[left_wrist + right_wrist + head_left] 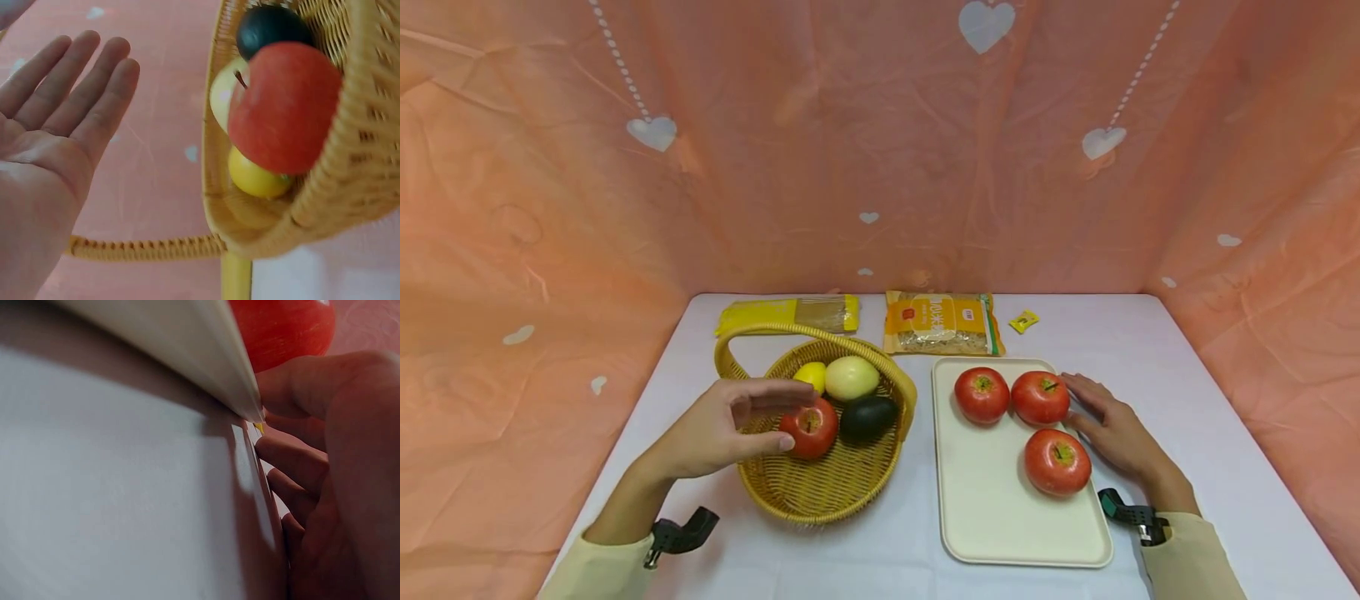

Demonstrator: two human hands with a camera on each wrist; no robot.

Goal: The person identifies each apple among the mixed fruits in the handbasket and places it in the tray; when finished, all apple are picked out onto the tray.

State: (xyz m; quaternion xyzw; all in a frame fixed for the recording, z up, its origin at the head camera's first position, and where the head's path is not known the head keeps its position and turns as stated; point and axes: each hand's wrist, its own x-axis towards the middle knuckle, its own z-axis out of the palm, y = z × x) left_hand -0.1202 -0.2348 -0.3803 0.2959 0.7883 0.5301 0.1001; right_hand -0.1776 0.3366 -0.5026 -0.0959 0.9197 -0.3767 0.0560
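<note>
My left hand (722,427) hovers over the left side of a wicker basket (820,502), fingers straight and thumb apart, holding nothing. Just beyond its fingertips a red apple (817,433) lies in the basket. Beside that apple are a yellow lemon-like fruit (809,377), a pale green oval fruit (852,379) and a dark avocado-like fruit (869,418). At the right edge of a cream tray (985,517) rests my right hand (1112,433), its fingers loosely extended. In the right wrist view its thumb (294,384) lies against the tray's rim, close to an apple (281,331).
Three red apples sit on the tray, toward its far and right parts; one is the far-left apple (981,396). Along the back of the white table lie a yellow noodle pack (786,314), a grain bag (940,323) and a small yellow sachet (1023,321). The basket's handle (797,329) arches toward the back.
</note>
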